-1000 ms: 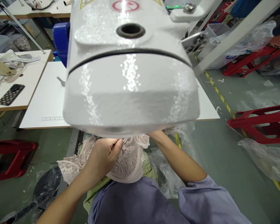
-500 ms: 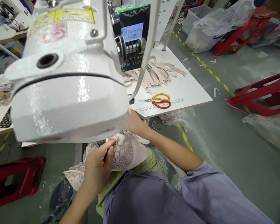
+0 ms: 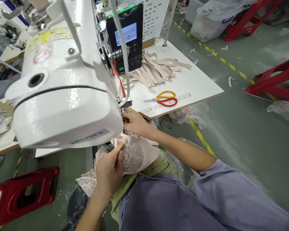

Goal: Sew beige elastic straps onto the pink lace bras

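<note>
A pale pink lace bra (image 3: 134, 156) lies over my lap below the sewing machine (image 3: 67, 112). My left hand (image 3: 110, 171) pinches its edge between thumb and fingers, beside the lace cup. My right hand (image 3: 137, 123) is close to the needle area, at the right side of the machine head. Its fingers are curled and partly hidden by the machine, so what they grip cannot be made out. An orange-red ribbon (image 3: 120, 81) runs down behind the machine head toward the metal parts near that hand.
Scissors (image 3: 162, 98) with yellow and red handles lie on the white table (image 3: 199, 86), over a printed ruler (image 3: 146, 110). Behind them is a pile of beige strips (image 3: 156, 72) beside a control panel (image 3: 125, 38). Red stools (image 3: 26, 192) stand on the floor.
The view has shifted, bringing my right hand's fingers and the orange-red ribbon into sight past the machine head. My left hand keeps its pinch on the bra.
</note>
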A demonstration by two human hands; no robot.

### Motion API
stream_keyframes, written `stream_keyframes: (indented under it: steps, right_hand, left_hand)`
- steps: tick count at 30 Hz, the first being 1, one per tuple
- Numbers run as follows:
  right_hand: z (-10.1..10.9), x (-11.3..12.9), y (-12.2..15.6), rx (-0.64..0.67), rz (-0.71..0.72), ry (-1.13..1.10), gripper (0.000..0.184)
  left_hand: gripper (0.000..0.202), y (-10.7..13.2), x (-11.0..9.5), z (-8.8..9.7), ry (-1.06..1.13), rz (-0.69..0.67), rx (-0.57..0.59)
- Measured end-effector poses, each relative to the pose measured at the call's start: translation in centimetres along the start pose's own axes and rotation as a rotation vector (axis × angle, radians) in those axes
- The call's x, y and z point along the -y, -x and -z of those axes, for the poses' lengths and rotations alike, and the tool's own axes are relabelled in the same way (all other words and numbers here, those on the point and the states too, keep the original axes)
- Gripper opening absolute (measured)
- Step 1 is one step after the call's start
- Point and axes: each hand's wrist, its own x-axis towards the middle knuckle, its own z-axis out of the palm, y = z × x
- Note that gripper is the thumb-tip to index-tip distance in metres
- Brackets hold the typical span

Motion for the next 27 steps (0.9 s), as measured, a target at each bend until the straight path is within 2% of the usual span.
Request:
stream_keyframes:
  steps: [5,11,14,16,17,19,22,27]
  right_hand:
    - [0.0,-0.2,0.4,-0.039,0.010,0.008,0.003]
    - [0.2,0.0,0.6,-0.046,-0.005,-0.001,0.003]
    - [0.3,0.2,0.7,-0.051,-0.009,-0.005,0.003]
    - [0.3,0.4,0.8,-0.053,-0.021,0.008,0.004]
    - [0.3,0.4,0.8,-0.052,-0.029,0.019,0.004]
    - [0.2,0.6,0.9,-0.055,-0.037,0.039,0.005]
    - [0.0,0.6,0.9,-0.060,-0.045,0.044,0.005]
    - [-0.2,0.6,0.8,-0.049,-0.108,0.119,0.005]
  left_hand:
    - [0.031,0.2,-0.1,-0.4,-0.002,0.024,-0.005]
    - [0.036,1.2,1.1,-0.9,0.001,0.057,-0.014]
    - [0.037,1.4,0.9,-1.6,-0.101,0.052,-0.165]
    - [0.038,1.3,0.0,-2.3,-0.169,-0.011,-0.279]
    - [0.040,1.2,-0.7,-2.7,-0.189,-0.046,-0.298]
    - [0.049,0.9,-2.0,-3.3,-0.212,-0.082,-0.254]
    - [0.059,0.7,-3.2,-3.8,-0.259,-0.051,-0.176]
    - [0.053,1.0,-2.9,-3.8,-0.267,-0.024,-0.175]
